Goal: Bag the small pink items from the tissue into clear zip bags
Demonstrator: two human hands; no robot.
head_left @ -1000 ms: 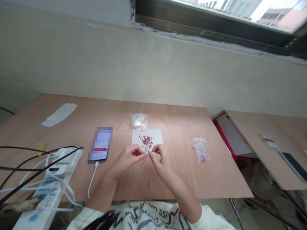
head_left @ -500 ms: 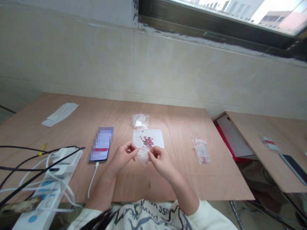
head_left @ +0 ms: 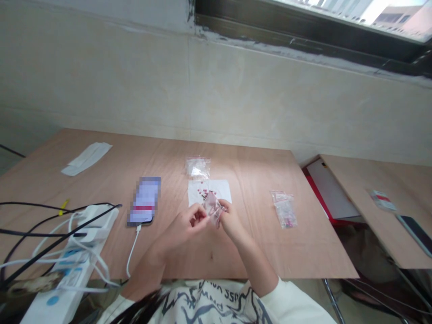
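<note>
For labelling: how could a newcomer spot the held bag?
On the left wooden desk, find the white paper bearing pink beads. At its near edge, the right hand holds a crumpled clear bag. Only this bag is held; other bags lie on the desk.

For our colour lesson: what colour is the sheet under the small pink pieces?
The sheet is white, shown best in the head view.

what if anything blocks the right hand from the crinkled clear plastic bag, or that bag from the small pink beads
Nothing visible: the right hand holds the crinkled clear plastic bag, and nothing shows between it and the small pink beads on the white paper sheet.
</note>
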